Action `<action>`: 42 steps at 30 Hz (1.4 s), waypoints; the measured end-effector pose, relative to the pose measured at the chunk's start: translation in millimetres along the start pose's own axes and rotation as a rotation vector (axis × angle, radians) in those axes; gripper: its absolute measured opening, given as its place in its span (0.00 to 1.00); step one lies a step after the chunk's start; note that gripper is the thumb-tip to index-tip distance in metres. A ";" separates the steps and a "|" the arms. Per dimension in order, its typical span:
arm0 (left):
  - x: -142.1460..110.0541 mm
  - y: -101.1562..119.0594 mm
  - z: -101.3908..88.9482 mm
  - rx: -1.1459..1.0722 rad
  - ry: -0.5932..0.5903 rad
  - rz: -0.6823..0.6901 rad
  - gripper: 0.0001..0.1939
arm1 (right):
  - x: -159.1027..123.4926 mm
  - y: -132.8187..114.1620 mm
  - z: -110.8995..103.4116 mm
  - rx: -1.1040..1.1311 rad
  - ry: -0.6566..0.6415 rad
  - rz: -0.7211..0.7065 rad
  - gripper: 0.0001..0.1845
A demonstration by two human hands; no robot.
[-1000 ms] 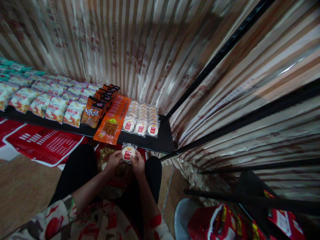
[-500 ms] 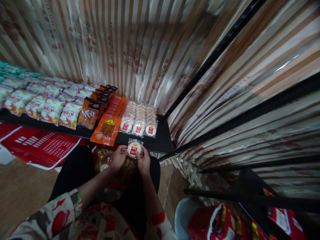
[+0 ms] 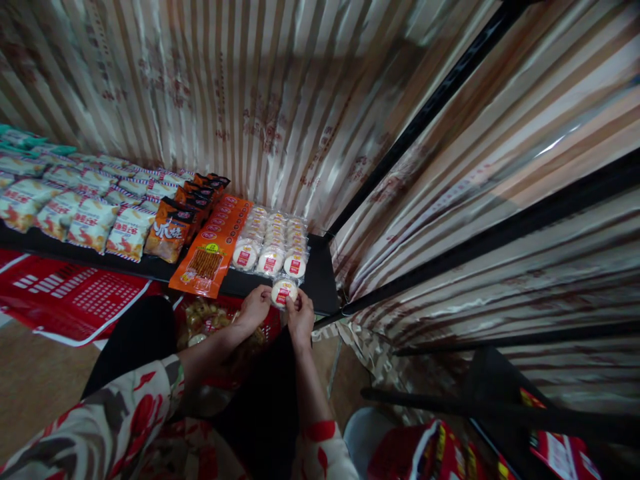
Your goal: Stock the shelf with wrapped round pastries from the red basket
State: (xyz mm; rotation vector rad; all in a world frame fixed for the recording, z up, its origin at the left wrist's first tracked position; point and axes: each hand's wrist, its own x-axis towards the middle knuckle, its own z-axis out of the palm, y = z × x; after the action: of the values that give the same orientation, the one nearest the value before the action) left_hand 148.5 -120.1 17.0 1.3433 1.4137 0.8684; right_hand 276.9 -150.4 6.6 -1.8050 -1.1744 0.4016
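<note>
Between my two hands is a round white cracker in a clear wrapper with a red label (image 3: pixel 285 293), just above the front edge of the black shelf (image 3: pixel 321 280). My left hand (image 3: pixel 256 307) pinches the wrapper's left side. On its right side, my right hand (image 3: pixel 300 317) grips it with the thumb over the front. Three rows of the same wrapped crackers (image 3: pixel 271 261) stand right behind it on the shelf. To their left lies an orange packet of snack sticks (image 3: pixel 207 260).
Orange-and-black snack bags (image 3: pixel 169 230) and white snack bags (image 3: pixel 129 231) fill the shelf leftward. Below, between my knees, sits a red basket (image 3: pixel 273 327) of wrapped snacks. A black pole (image 3: pixel 425 117) rises at the shelf's right end. Red packages (image 3: pixel 430 447) are at lower right.
Both hands have carried the wrapped cracker to the right, closer to the front of the cracker rows. The view has shifted slightly.
</note>
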 end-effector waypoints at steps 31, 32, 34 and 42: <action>43.2 32.4 38.1 0.081 -0.049 -0.021 0.17 | 64.1 10.8 -5.4 -0.160 0.054 -0.003 0.17; 44.0 31.6 39.4 0.055 -0.050 -0.030 0.18 | 65.4 10.1 -5.3 -0.164 0.051 -0.002 0.17; 45.8 29.6 41.9 0.016 -0.061 -0.040 0.18 | 68.0 9.7 -4.4 -0.167 0.045 -0.002 0.18; 52.6 24.7 47.7 -0.074 -0.073 -0.056 0.20 | 78.2 16.8 1.5 -0.135 0.040 -0.012 0.18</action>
State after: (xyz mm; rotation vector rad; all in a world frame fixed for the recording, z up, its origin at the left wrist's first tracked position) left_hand 205.1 -70.6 18.2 1.2615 1.3433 0.8190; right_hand 323.6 -85.4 7.3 -1.9120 -1.2083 0.2845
